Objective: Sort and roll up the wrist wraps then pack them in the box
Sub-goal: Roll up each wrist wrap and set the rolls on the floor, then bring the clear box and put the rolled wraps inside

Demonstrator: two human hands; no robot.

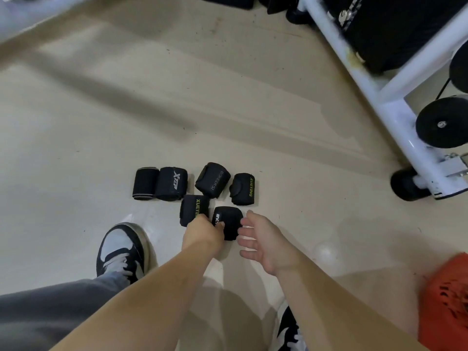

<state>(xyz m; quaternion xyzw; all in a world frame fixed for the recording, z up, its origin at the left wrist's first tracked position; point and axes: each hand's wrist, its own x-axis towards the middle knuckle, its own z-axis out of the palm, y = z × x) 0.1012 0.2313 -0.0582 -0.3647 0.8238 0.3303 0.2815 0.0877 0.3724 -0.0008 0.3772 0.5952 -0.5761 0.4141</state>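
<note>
Six black rolled wrist wraps (212, 179) lie clustered: four in the far row, two just nearer.

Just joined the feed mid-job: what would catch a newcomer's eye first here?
Six rolled black wrist wraps cluster on the pale floor at centre. The left hand grips the nearest roll, the right hand open beside it. A white equipment frame stands upper right.

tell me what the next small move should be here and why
Probably lift the nearest roll and carry it right to the orange container. The left hand grips it, the right hand is open beside it, and the other five wraps look rolled too, so packing seems next.
</note>
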